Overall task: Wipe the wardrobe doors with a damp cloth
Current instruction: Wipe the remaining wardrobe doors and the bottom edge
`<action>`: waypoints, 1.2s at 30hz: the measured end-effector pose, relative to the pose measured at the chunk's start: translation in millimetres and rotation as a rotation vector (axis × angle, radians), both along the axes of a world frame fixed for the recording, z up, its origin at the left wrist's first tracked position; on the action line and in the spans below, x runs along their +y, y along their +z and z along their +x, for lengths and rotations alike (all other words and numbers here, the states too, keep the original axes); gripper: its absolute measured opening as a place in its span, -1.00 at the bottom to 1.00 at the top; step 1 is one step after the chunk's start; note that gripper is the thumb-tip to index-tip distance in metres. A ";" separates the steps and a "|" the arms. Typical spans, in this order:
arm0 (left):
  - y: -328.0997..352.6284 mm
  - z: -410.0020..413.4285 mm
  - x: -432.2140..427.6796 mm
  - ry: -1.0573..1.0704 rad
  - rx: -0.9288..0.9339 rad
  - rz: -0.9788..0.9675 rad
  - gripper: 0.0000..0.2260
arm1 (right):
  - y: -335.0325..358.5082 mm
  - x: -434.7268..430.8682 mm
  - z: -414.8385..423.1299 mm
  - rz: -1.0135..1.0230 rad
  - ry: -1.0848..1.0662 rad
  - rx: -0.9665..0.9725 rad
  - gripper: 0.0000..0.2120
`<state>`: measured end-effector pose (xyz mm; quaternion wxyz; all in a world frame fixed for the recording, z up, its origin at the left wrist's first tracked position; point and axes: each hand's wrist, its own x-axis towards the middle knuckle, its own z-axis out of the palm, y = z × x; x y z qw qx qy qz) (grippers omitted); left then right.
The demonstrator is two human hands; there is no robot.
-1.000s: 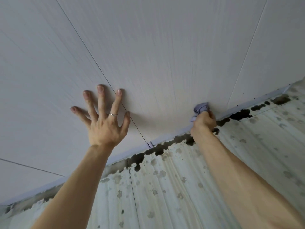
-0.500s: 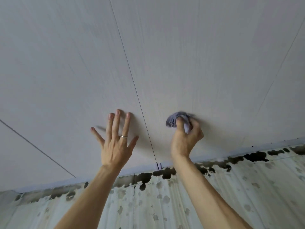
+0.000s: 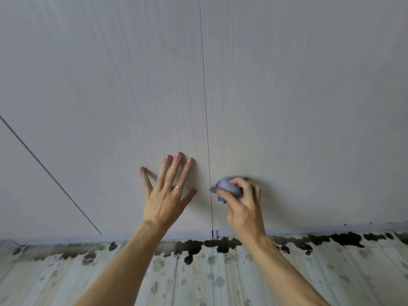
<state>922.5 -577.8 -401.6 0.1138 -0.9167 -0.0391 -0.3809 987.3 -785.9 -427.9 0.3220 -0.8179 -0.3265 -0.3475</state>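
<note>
My left hand [image 3: 166, 198] lies flat and released beside the seam between 2 wardrobe doors [image 3: 298, 107] while my right hand [image 3: 244, 206] grasps the bunched cloth [image 3: 227, 187] near the right door's bottom edge, most panel apparently unwiped.

Pale striped floor [image 3: 309, 283] with dark blotches

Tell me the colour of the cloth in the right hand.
Pale lavender-blue, plain. The cloth is bunched in the right hand; the head view shows it.

Head view, close, tilted up at wardrobe doors [image 3: 287, 107]
</note>
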 end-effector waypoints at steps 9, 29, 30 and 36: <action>2.6 -3.0 3.9 -0.013 0.006 0.003 -0.05 | 142.6 33.8 19.9 0.443 -0.063 -0.260 -0.78; -3.1 -32.1 32.9 0.095 0.002 -0.149 0.03 | 102.2 59.7 9.0 0.093 0.121 -0.406 -0.72; -3.5 -31.7 30.5 0.098 0.003 -0.149 0.03 | 73.8 49.1 10.6 -0.005 0.133 -0.387 -0.68; -13.3 -29.3 16.6 0.025 0.085 -0.072 -0.01 | -50.7 -16.0 1.2 -0.103 -0.065 0.120 -0.51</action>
